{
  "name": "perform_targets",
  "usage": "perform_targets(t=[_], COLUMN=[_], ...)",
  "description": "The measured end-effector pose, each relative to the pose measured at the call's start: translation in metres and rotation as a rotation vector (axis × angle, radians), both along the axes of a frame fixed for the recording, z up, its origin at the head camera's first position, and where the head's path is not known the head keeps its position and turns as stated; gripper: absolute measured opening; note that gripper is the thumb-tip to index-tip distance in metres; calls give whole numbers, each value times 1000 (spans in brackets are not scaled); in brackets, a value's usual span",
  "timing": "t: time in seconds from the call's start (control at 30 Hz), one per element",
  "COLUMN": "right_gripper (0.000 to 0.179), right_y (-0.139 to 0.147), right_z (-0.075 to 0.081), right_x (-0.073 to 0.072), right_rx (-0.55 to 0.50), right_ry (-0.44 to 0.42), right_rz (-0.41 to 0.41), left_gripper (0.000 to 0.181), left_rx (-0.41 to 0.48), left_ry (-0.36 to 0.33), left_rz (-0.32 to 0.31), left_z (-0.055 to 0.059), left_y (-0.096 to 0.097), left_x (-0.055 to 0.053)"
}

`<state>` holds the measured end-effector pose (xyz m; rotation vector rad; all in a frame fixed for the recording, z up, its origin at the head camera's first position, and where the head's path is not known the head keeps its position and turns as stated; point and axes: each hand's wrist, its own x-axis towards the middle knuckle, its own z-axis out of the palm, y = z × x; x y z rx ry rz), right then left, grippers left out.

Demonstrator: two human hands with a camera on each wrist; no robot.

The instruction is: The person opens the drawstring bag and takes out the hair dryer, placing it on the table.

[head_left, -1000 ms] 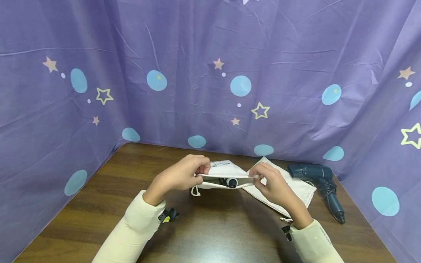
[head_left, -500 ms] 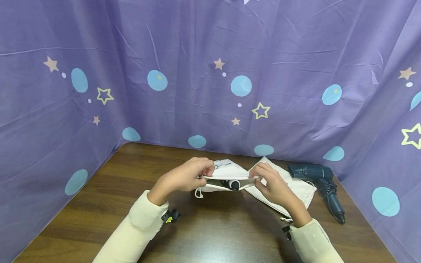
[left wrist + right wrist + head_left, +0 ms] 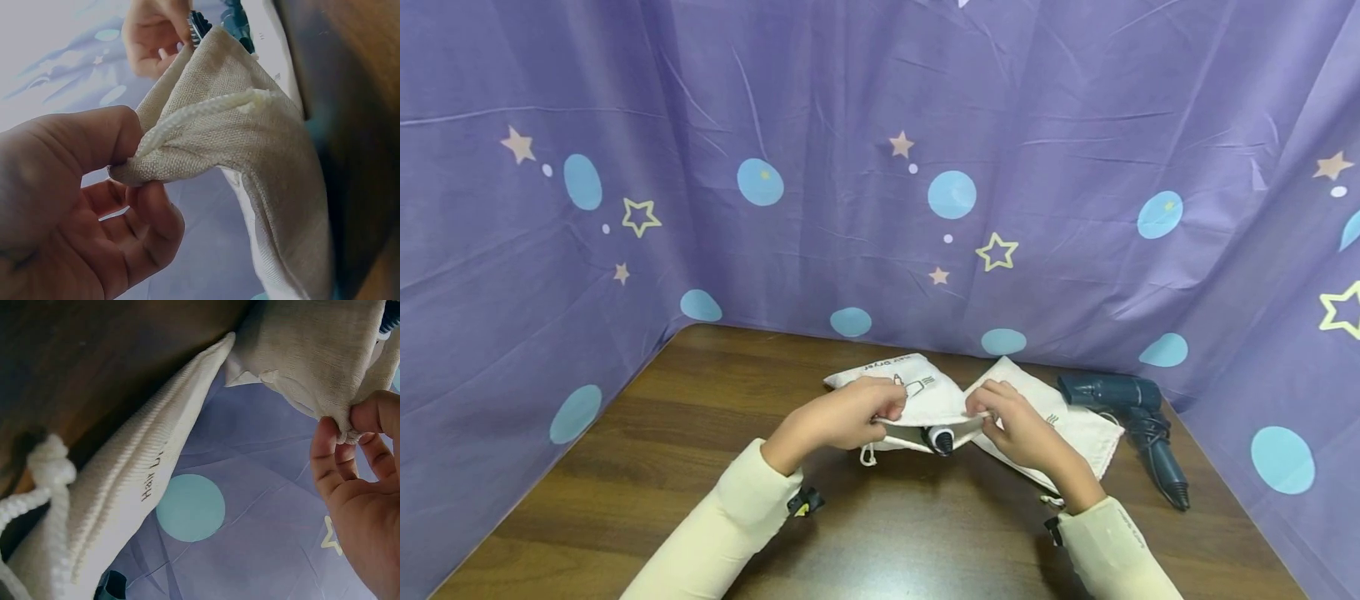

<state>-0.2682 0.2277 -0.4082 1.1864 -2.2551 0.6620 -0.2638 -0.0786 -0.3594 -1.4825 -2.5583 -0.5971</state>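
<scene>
A white cloth drawstring bag [image 3: 936, 402] with printed "Dryer" lettering lies at the middle of the table, its mouth toward me. My left hand [image 3: 850, 412] pinches the left side of the mouth between thumb and fingers; the left wrist view shows a cord [image 3: 200, 115] beside the thumb. At the right side, my right hand [image 3: 1018, 423] pinches the rim, and its fingertips [image 3: 326, 434] show on the cloth. Between the hands the mouth gapes. A black ribbed tip with a white collar [image 3: 942, 439] sticks out there; the rest of that object is hidden inside.
A second white drawstring bag [image 3: 1086, 433], printed "Hair Dr…", lies flat at the right, partly behind my right hand. Beyond it rests a dark blue hair dryer [image 3: 1112, 392] with its cord wound round it. A purple curtain [image 3: 850, 167] surrounds the wooden table [image 3: 625, 467].
My left hand has moved right and slightly toward me with its side of the bag. The bag's printed face shows more, and the black tip sticks out farther. The right hand barely moved.
</scene>
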Motion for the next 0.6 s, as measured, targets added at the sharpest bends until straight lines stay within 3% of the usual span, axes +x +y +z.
perform_targets(t=[0.17, 0.37, 0.6], right_gripper=[39, 39, 38], right_y=[2, 4, 6], right_z=[-3, -7, -8], right_x=[0, -3, -3], right_rx=[55, 98, 149], right_ry=[-44, -113, -148], right_rz=[-18, 15, -6], left_gripper=[28, 29, 27], left_rx=[-48, -108, -149], left_ry=[-32, -90, -111], left_rz=[-19, 15, 40], left_z=[-6, -14, -19], left_y=[9, 12, 13], left_x=[1, 2, 2])
